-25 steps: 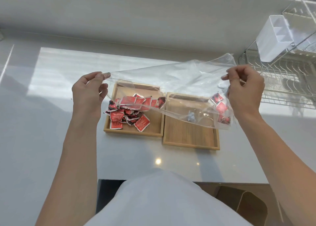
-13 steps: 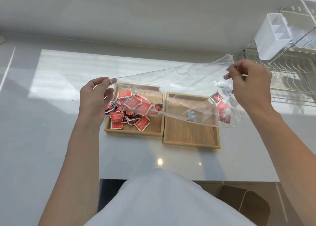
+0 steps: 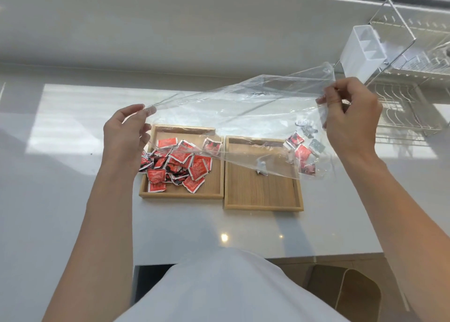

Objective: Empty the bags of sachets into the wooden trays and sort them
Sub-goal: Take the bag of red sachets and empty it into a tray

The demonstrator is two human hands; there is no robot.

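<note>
A clear plastic bag [image 3: 243, 107] is stretched in the air above two wooden trays. My left hand [image 3: 126, 139] pinches its left corner and my right hand [image 3: 353, 117] pinches its right corner, held higher. A few red and silver sachets [image 3: 303, 149] lie inside the bag's right end, below my right hand. The left tray [image 3: 214, 190] holds a pile of red sachets [image 3: 180, 166], part of it under the bag's lower edge. The right tray [image 3: 263, 205] holds one small silver sachet [image 3: 261, 169].
The trays sit side by side on a glossy white counter [image 3: 73, 175]. A wire dish rack [image 3: 409, 97] with a white plastic caddy [image 3: 360, 51] stands at the back right. The counter's front edge runs just before my torso, with a chair [image 3: 353, 295] below on the right.
My left hand has dropped lower and my right hand has risen, so the bag slopes down to the left. The sachets stay at the bag's right end.
</note>
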